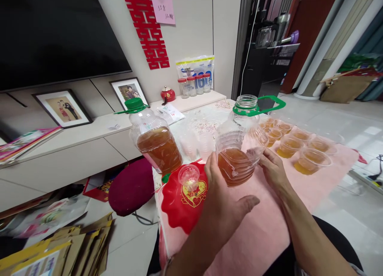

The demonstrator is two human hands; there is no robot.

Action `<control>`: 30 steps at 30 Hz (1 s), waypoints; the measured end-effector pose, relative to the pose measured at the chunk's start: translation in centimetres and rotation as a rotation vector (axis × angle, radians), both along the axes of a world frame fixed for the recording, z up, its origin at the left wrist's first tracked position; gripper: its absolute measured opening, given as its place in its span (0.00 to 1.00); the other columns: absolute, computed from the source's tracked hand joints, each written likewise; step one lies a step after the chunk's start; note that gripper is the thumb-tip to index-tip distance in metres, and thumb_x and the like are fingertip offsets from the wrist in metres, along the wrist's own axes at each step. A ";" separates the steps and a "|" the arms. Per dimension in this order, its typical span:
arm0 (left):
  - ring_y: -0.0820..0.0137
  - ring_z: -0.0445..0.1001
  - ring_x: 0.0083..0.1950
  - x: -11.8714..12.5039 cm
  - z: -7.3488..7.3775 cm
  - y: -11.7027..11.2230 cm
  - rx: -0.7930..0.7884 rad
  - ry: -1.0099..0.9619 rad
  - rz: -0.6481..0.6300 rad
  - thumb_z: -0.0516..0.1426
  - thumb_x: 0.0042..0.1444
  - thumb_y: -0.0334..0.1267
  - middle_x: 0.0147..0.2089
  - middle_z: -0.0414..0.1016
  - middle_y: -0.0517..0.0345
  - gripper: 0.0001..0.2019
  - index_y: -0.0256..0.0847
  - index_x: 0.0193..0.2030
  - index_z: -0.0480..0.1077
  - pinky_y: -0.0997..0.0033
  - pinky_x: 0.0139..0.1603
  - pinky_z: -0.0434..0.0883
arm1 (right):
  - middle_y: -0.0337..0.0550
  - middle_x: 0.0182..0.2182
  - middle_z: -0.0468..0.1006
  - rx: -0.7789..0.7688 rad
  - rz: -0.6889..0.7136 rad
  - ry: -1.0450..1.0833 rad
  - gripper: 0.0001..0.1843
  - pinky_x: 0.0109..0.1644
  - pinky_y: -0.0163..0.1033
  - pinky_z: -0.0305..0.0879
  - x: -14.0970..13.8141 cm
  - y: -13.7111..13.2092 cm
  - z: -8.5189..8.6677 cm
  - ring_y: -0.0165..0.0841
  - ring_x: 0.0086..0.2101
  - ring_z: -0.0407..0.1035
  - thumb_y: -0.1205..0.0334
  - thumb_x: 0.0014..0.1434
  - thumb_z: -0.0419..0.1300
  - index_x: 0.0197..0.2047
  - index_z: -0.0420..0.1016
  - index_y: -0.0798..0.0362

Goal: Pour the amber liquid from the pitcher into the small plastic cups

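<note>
1. Two hands hold one open jug (239,148) above the pink tablecloth (263,228), at about twelve o'clock from the person's lap; the amber liquid fills only its lower part.
2. Left hand (223,200) wraps the jug's ribbed side from seven o'clock, fingers curled on the plastic and thumb splayed wide, probably to bear the weight.
3. Right hand (273,168) presses the opposite side from four o'clock, fingers closed against the wall, seemingly to steady a soft, slippery container.
4. Its cap is off and the green handle (269,104) points toward two o'clock, clear of both hands.
5. At nine o'clock of the held jug stands a second jug (155,142), capped in green and fuller, upright on the table edge.
6. Between them, at seven o'clock, a small clear cup (188,176) sits on a red tray (179,204), close beside the left hand.
7. Filled cups (302,148) stand in rows at two o'clock, well apart from the hands, likely set aside so they are not knocked.
</note>
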State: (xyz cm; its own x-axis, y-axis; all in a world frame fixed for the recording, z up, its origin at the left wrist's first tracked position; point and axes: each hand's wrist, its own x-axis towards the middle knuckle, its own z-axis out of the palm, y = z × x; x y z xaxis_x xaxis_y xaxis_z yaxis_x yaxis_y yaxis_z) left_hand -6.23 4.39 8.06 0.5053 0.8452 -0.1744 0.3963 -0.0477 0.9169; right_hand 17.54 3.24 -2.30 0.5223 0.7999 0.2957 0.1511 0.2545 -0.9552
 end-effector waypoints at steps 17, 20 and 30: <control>0.46 0.44 0.83 7.0 -6.9 2.1 0.208 -0.300 0.288 0.75 0.38 0.47 0.79 0.44 0.27 0.67 0.26 0.76 0.39 0.44 0.84 0.50 | 0.42 0.74 0.61 0.046 0.360 0.237 0.50 0.77 0.62 0.53 -1.5 -0.2 0.4 0.53 0.74 0.52 0.35 0.56 0.74 0.76 0.62 0.36; 0.46 0.49 0.81 7.9 -8.5 2.5 0.363 -0.344 0.346 0.77 0.37 0.52 0.78 0.47 0.30 0.69 0.31 0.77 0.39 0.40 0.82 0.55 | 0.41 0.75 0.59 0.047 0.364 0.219 0.54 0.78 0.60 0.49 -1.2 -0.3 0.1 0.52 0.74 0.50 0.38 0.54 0.76 0.78 0.58 0.35; 0.48 0.48 0.81 7.0 -8.1 2.1 0.362 -0.336 0.215 0.74 0.49 0.50 0.78 0.44 0.30 0.63 0.35 0.77 0.36 0.38 0.81 0.55 | 0.48 0.72 0.64 -0.012 0.230 0.152 0.58 0.73 0.58 0.62 -1.2 -0.7 0.7 0.56 0.70 0.60 0.36 0.46 0.80 0.74 0.65 0.40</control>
State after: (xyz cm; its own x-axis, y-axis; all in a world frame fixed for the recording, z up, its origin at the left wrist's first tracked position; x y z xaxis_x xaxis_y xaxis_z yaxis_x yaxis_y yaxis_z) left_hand 0.76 6.46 -0.02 0.2921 0.9117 0.2890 0.1200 -0.3347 0.9346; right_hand 16.37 2.56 -1.65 0.3641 0.9056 0.2176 -0.0548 0.2541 -0.9656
